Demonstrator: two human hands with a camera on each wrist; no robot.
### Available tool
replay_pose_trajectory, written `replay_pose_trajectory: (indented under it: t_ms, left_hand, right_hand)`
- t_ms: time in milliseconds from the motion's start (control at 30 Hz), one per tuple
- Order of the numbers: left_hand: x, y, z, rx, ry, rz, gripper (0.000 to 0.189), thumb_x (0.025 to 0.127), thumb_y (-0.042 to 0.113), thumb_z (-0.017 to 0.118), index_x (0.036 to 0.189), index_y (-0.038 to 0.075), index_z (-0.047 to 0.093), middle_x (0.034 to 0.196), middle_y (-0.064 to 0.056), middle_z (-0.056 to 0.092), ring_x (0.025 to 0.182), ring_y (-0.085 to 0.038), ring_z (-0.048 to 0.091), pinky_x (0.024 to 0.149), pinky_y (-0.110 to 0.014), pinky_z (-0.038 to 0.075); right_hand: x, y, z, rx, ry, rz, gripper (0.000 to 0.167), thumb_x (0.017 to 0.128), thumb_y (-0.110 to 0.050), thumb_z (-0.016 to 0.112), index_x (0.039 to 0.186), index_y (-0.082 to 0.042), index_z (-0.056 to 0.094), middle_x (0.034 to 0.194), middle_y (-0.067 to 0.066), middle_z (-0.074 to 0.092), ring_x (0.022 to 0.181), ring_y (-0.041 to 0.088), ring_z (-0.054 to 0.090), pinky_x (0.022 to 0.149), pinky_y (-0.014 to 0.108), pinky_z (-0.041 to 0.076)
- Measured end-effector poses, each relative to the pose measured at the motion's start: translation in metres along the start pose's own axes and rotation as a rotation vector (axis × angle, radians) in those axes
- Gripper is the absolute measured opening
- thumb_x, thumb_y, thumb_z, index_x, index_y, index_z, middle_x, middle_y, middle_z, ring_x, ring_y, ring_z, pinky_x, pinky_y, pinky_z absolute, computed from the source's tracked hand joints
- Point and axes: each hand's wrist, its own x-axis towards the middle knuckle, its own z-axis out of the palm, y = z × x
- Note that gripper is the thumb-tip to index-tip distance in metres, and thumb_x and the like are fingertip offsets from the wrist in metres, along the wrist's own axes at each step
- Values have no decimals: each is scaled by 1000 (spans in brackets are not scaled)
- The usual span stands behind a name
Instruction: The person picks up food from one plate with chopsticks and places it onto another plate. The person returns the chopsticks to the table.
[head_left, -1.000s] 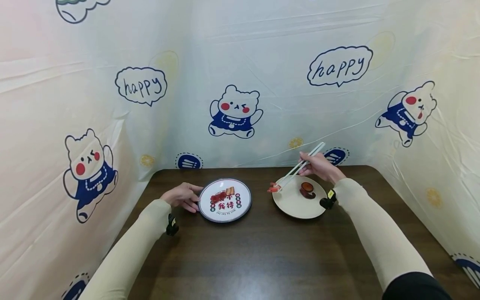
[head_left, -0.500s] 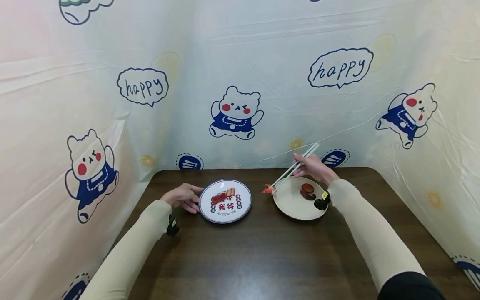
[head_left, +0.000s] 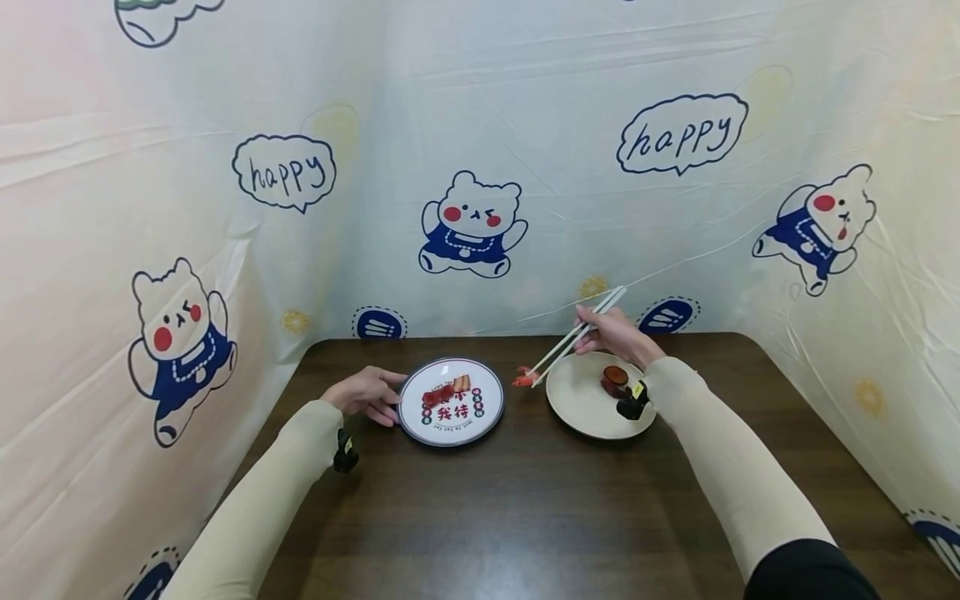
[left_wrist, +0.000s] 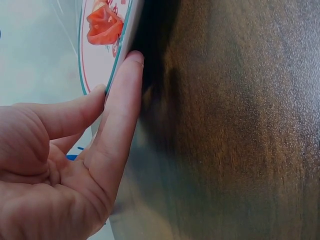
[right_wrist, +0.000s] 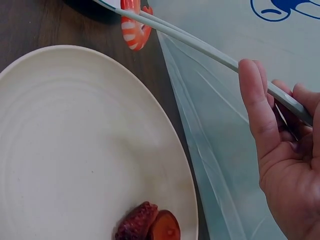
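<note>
My right hand holds a pair of pale green chopsticks, their tips pinching a red-and-white striped shrimp. In the head view the shrimp hangs between the two plates. At the left, my left hand grips the rim of a white plate with a dark edge and red lettering. From the left wrist, the thumb shows on the rim and a finger along the plate's outer side. A strip of reddish meat lies on this plate.
A cream plate stands at the right, bearing a round orange-brown piece and a dark red, bumpy piece of food. Both plates are on a dark wooden table. A printed cloth hangs behind the table and along its sides.
My right hand has moved left, carrying the shrimp in the chopsticks from over the cream plate's left edge into the gap between the plates. The left hand stays at the white plate's rim.
</note>
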Motion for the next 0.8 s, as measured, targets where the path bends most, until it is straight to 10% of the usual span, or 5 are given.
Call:
replay_pose_trajectory:
  t_ms: [800]
  left_hand:
    - [-3, 2, 1, 2, 15, -2, 61, 103, 1, 64, 160, 3, 42, 102, -24, 72, 74, -28, 77, 75, -40, 66]
  right_hand:
    - [10, 3, 26, 36, 15, 16, 36, 114, -27, 51, 99, 3, 62, 72, 15, 69, 61, 21, 73, 66, 35, 66]
